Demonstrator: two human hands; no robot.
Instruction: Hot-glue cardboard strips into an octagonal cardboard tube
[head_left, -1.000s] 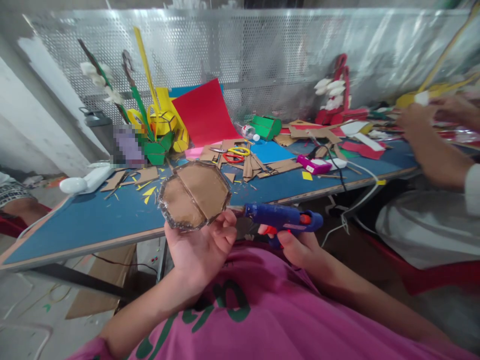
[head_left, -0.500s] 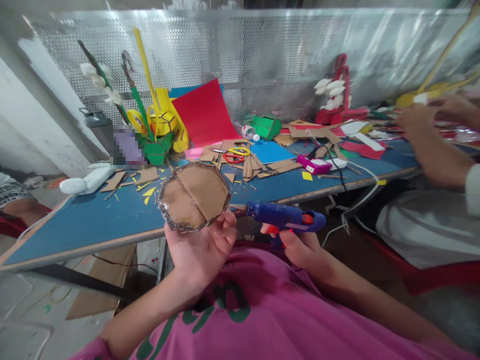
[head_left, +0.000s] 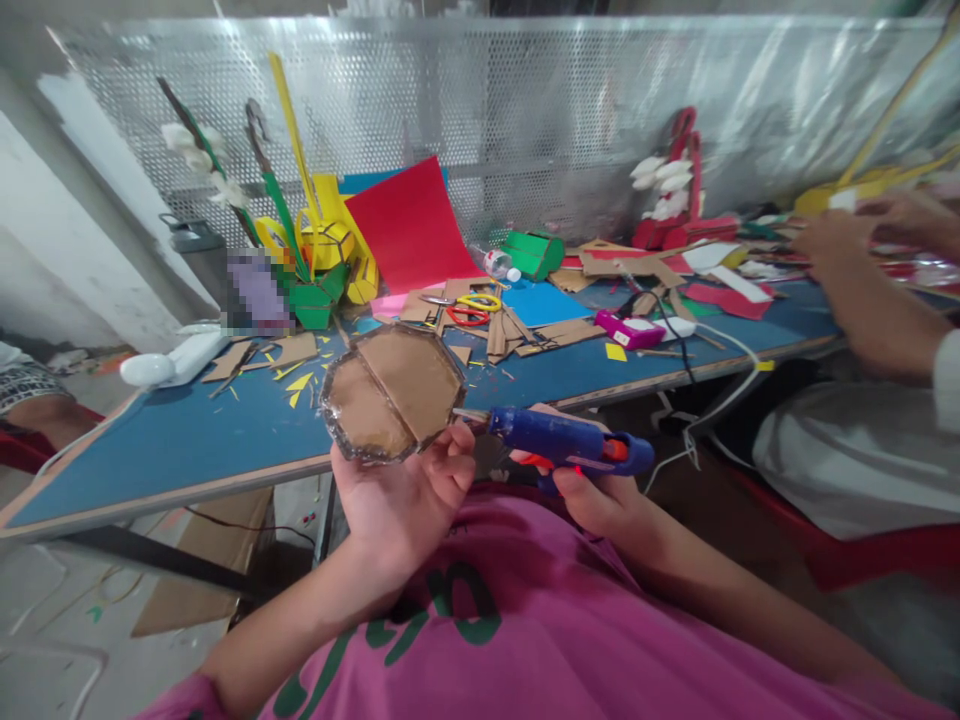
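Note:
My left hand (head_left: pixel 405 495) grips a cardboard octagon (head_left: pixel 390 390) from below, tilted so its face turns toward me. A dark, glossy rim runs round the octagon, and a seam crosses its middle. In my right hand (head_left: pixel 592 490) is a blue hot glue gun (head_left: pixel 562 440) with an orange trigger, fingers wrapped about its handle. The nozzle points left, its tip at or very close to the octagon's right edge; contact cannot be made out for certain.
Behind the octagon, the blue table (head_left: pixel 225 430) bears cardboard scraps, scissors (head_left: pixel 469 312), a red sheet (head_left: pixel 412 225) and a green box (head_left: pixel 532 255). A purple box (head_left: pixel 630 328) and cables lie to the right. A co-worker's arm (head_left: pixel 862 280) reaches over the table's right end.
The glue gun has tilted slightly and its nozzle has come a little left, closer to the octagon's edge. My left hand and the octagon have barely shifted.

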